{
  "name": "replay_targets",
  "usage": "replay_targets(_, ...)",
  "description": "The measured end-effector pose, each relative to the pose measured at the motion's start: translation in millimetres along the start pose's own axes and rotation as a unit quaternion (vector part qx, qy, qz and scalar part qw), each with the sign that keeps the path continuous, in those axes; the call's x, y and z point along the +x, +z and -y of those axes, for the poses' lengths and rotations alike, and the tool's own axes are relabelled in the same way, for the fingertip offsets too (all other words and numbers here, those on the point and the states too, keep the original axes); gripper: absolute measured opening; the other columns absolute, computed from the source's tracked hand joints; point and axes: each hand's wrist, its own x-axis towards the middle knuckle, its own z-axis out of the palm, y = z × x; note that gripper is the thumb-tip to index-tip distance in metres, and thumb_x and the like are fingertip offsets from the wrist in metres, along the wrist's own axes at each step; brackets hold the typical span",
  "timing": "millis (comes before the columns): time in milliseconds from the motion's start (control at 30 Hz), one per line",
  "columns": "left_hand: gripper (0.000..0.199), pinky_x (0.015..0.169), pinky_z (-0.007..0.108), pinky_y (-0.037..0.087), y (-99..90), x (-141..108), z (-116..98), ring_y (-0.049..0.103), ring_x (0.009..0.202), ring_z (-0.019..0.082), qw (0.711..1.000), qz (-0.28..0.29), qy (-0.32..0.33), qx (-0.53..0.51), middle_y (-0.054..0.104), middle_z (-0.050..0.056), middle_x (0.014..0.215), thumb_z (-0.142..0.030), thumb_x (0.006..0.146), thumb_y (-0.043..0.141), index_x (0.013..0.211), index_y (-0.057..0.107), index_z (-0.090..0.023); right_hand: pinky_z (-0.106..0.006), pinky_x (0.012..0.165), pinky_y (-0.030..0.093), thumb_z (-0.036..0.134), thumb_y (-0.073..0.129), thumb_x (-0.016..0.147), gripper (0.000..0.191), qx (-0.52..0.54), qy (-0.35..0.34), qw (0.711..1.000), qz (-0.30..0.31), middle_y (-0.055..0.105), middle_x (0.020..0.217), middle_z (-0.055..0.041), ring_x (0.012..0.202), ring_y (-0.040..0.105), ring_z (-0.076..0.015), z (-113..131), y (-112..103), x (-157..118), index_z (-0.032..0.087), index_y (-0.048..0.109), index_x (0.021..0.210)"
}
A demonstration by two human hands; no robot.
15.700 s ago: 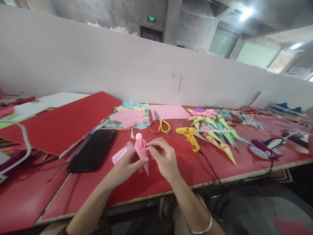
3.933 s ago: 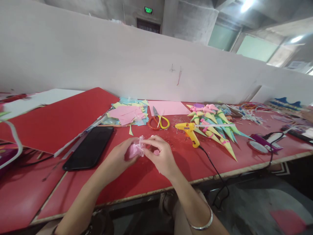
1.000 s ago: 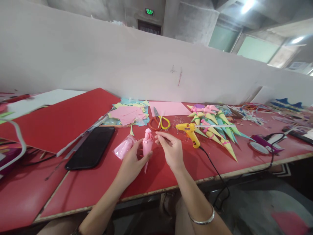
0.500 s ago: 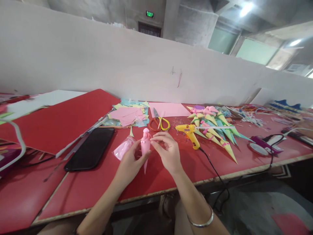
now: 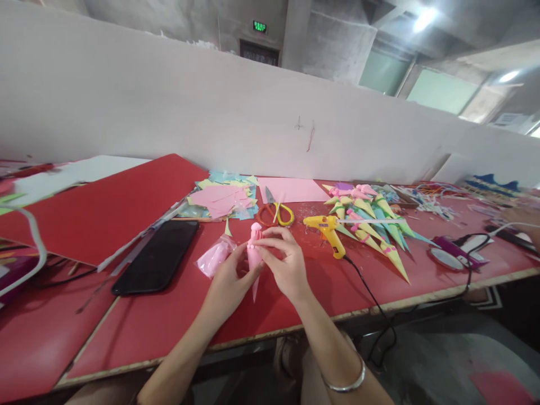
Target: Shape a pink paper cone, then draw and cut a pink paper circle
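A small pink cone figure (image 5: pixel 254 256) stands upright between my hands, its narrow tip pointing down over the red table (image 5: pixel 169 326). My left hand (image 5: pixel 230 281) grips the cone between thumb and fingers. The fingers of my right hand (image 5: pixel 283 261) are bent against the upper right side of the figure, near its rounded top; whether they pinch a small part is hidden. Just left of my left hand lies a clear bag with pink material (image 5: pixel 215 256). Behind the hands are scissors (image 5: pixel 276 214) with red and yellow handles.
A yellow glue gun (image 5: pixel 327 230) with a black cord lies to the right, beside a pile of coloured cones (image 5: pixel 379 219). A black phone (image 5: pixel 158 256) and a red board (image 5: pixel 109 208) are at left. Paper pieces (image 5: pixel 221 197) lie behind; a person's hand (image 5: pixel 525 218) shows at far right.
My right hand has moved slightly left, its fingers now closer against the figure's upper part. The cone and my left hand have shifted a little to the right.
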Motion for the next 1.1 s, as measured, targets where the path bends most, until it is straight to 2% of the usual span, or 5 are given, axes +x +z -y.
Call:
replay_targets(400,0.038,0.067,0.030,0.050,0.0,-1,-2,0.062,0.076,0.018,0.999,-0.015,0.007,0.028,0.066,0.003,0.084,-0.038,0.073,0.049,0.105,0.052,-0.016,-0.026,0.079,0.050,0.020,0.059,0.076,0.015,0.005,0.012,1.000,0.006,0.053,0.095,-0.0027,0.088,0.056,-0.0133,-4,2,-2,0.024,0.067,0.088)
replay_targets(633,0.044,0.070,0.033,0.050,-0.3,-1,2,0.061,0.075,0.018,1.000,-0.007,0.006,0.012,0.065,0.003,0.082,-0.040,0.073,0.050,0.108,0.050,-0.014,-0.028,0.080,0.049,0.018,0.062,0.072,0.006,0.031,0.010,0.999,0.006,0.051,0.090,-0.0025,0.090,0.055,-0.0147,-6,2,-1,0.021,0.063,0.077)
replay_targets(833,0.041,0.067,0.032,0.051,-1.0,0,1,0.061,0.074,0.018,1.000,-0.014,0.009,0.021,0.066,0.003,0.084,-0.038,0.073,0.050,0.107,0.050,-0.016,-0.028,0.081,0.049,0.019,0.059,0.074,0.006,0.071,0.020,0.997,0.006,0.052,0.089,-0.0027,0.088,0.056,-0.0144,-8,3,0,0.020,0.061,0.079)
replay_targets(933,0.039,0.068,0.032,0.051,-0.8,0,2,0.062,0.075,0.017,0.999,-0.017,0.020,0.028,0.066,0.003,0.086,-0.036,0.073,0.050,0.107,0.050,-0.017,-0.027,0.080,0.049,0.018,0.058,0.073,0.012,0.082,0.042,0.996,-0.004,0.054,0.091,-0.0026,0.086,0.057,-0.0137,-9,4,-1,0.020,0.058,0.085)
replay_targets(1100,0.043,0.074,0.035,0.050,-0.5,-1,5,0.062,0.083,0.019,1.000,-0.013,0.022,0.018,0.065,0.004,0.093,-0.038,0.074,0.051,0.111,0.048,-0.017,-0.028,0.083,0.048,0.022,0.062,0.070,0.028,0.132,0.108,0.985,-0.004,0.058,0.100,-0.0045,0.094,0.057,-0.0156,-11,6,-2,0.019,0.053,0.096)
